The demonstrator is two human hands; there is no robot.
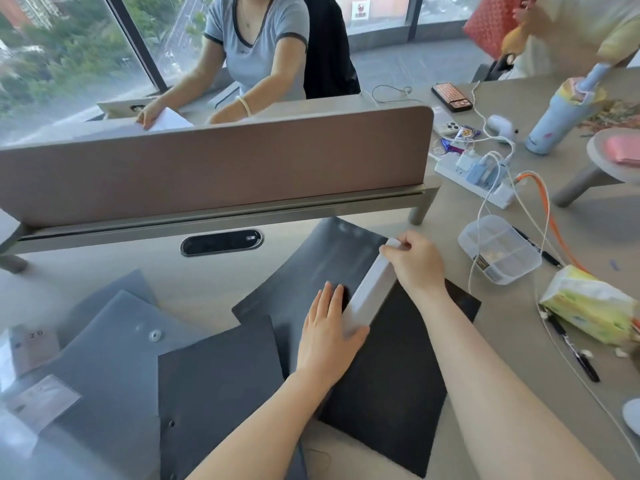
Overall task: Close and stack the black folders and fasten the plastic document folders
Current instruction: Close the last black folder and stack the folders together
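An open black folder lies spread on the desk in front of me, with a white spine strip running along its middle. My left hand lies flat on the folder's left half, thumb against the strip's near end. My right hand pinches the strip's far end. A closed black folder lies to the left, partly over grey translucent plastic document folders with a snap button.
A brown desk divider crosses the back, with a person sorting papers behind it. On the right are a clear compartment box, a power strip with cables, a tissue pack, pens and a blue bottle.
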